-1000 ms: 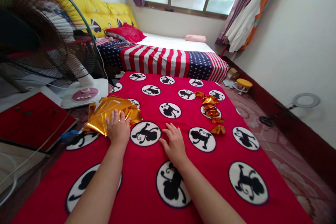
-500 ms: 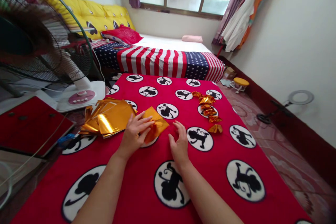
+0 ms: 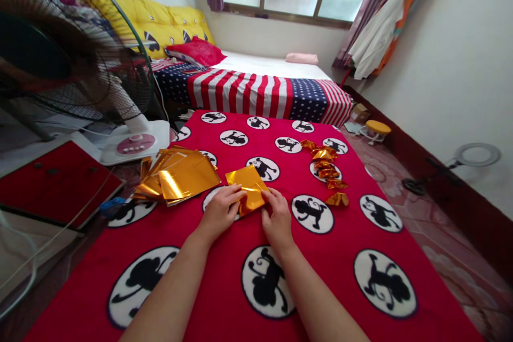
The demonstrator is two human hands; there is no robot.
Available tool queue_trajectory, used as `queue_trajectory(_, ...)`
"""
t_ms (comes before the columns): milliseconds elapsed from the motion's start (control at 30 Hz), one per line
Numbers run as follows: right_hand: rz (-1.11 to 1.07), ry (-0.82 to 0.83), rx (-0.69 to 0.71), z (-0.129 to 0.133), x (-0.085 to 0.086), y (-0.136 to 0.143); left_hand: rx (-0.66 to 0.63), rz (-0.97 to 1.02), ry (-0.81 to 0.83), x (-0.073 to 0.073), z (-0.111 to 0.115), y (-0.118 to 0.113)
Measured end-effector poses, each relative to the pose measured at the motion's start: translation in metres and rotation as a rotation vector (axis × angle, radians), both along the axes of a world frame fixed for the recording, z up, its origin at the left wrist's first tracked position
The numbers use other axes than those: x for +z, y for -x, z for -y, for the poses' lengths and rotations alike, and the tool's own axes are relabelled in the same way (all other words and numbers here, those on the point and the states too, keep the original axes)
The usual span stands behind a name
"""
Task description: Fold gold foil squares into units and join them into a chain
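Note:
A square sheet of gold foil paper (image 3: 249, 179) lies in front of me on the red cloth, with a crease line across it. My left hand (image 3: 222, 209) is closed on its lower left edge, fingers together on the foil. At the right corner, my right hand (image 3: 277, 217) grips the sheet between fingers and thumb. Left of my hands is a fanned stack of gold foil sheets (image 3: 190, 173). Over to the right, several folded gold foil pieces (image 3: 326, 171) sit in a curved row.
The red cloth (image 3: 216, 299) with black monkey figures in white circles covers the table. A fan (image 3: 132, 144) stands at the left, beside a red panel (image 3: 60, 181). Behind are a bed with a striped cover (image 3: 248, 91), a yellow stool (image 3: 378, 127) and a ring light (image 3: 479, 155).
The foil sheet has turned and lies squarer to me. My right hand has moved in from beside it to its right corner. The whole view has shifted slightly.

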State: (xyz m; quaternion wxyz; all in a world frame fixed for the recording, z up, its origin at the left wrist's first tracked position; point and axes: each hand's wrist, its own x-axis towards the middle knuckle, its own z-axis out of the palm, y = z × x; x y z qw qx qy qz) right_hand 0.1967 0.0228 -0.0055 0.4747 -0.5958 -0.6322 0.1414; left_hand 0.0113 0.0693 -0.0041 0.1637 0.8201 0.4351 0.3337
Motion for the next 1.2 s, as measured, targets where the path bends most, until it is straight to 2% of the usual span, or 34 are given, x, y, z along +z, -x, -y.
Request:
queue_trajectory(133,-0.105,-0.031,-0.024,0.001,0.003,0.0,0.026,0.059,-0.051,0.0,0.001,-0.002)
queue_trajectory(333,-0.198,-0.223,-0.279,0.007,0.025,-0.007,0.281,0.234,-0.18,0.005,-0.002,-0.001)
queue_trajectory(400,-0.393,-0.221,-0.257,0.008,0.035,-0.005,0.328,0.268,-0.2,0.007,-0.003,0.0)
queue_trajectory(567,-1.171,-0.093,-0.301,0.01,0.047,0.013,0.351,0.358,-0.245,0.017,0.004,-0.002)
queue_trajectory(633,-1.367,0.007,-0.242,0.012,0.044,0.022,0.306,0.361,-0.285,0.024,0.011,-0.005)
queue_trajectory(733,-1.496,0.125,-0.205,0.021,0.037,0.036,0.164,0.343,-0.276,0.03,0.02,-0.01)
queue_trajectory(800,-1.549,0.188,-0.175,0.031,0.035,0.046,0.055,0.312,-0.207,0.028,0.021,-0.013)
queue_trajectory(967,-1.556,0.473,0.057,0.062,0.041,0.059,-0.163,0.187,-0.01,0.01,0.011,-0.012)
queue_trajectory(1067,-1.381,0.625,0.194,0.073,0.045,0.052,-0.19,0.142,0.056,0.005,0.006,-0.007)
queue_trajectory(1200,-1.045,0.76,0.337,0.069,0.039,0.032,-0.216,0.113,0.106,0.007,0.006,-0.003)
